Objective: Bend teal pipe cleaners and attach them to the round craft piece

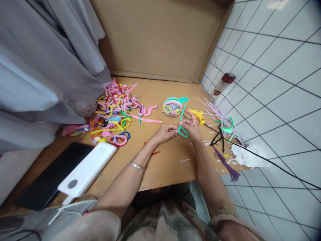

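Observation:
A turquoise pipe cleaner is bent into a loop at its near end, with a straight length running up and away. My right hand pinches it just above the loop. The fingertips of my left hand are closed on the loop's left side. Just beyond stands a round, clear ornament trimmed with pink, yellow and green pipe cleaner, a turquoise leaf shape at its upper right. A yellow glue gun lies right of my right hand, partly hidden by the fingers.
Mixed pipe cleaners are heaped at the left. Lilac stems, black pieces, a purple tassel and white tissue lie right, crossed by a black cord. A white power bank and a red-lidded bottle stand nearby.

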`<state>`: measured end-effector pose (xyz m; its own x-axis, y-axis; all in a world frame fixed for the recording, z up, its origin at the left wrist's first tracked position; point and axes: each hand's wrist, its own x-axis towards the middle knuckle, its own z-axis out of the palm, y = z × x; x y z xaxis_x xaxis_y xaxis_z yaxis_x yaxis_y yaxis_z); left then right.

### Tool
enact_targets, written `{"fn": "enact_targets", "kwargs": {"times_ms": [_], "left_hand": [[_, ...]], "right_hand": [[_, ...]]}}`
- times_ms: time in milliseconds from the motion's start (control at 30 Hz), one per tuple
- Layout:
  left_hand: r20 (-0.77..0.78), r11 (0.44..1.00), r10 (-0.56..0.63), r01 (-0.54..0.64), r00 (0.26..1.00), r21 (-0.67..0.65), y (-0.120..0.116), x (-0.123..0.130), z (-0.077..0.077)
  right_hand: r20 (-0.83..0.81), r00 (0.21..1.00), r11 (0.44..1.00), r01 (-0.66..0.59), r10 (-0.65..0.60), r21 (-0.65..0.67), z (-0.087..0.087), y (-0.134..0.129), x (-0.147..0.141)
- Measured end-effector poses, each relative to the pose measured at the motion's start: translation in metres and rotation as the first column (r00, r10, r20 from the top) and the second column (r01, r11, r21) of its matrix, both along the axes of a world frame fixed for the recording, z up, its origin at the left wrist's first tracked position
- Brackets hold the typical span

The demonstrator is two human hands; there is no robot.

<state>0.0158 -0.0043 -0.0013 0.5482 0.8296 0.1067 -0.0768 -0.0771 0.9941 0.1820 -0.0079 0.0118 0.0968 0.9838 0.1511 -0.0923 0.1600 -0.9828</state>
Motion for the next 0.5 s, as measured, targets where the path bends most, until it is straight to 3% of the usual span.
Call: {"fn": "enact_targets", "kwargs": {"times_ms": [267, 367, 500], "left_hand": [[0.052, 1.000, 0.022, -0.020, 0.998, -0.023, 0.0006, -0.0001, 0.0030], [0.100, 0.998, 0.047, -0.044, 0.994, -0.038, 0.0001, -0.0003, 0.0059], [0.150, 0.994, 0.088, -0.078, 0.985, -0.076, -0.0012, -0.0010, 0.0086]], "right_hand": [[0.063, 0.998, 1.000, -0.016, 0.016, 0.009, 0.0007, -0.0041, 0.0004], [0.079, 0.996, 0.998, -0.038, 0.034, 0.048, -0.0016, -0.0037, 0.0002], [0.167, 0.985, 0.989, 0.017, -0.041, 0.147, -0.0022, -0.0014, -0.0010]]}}
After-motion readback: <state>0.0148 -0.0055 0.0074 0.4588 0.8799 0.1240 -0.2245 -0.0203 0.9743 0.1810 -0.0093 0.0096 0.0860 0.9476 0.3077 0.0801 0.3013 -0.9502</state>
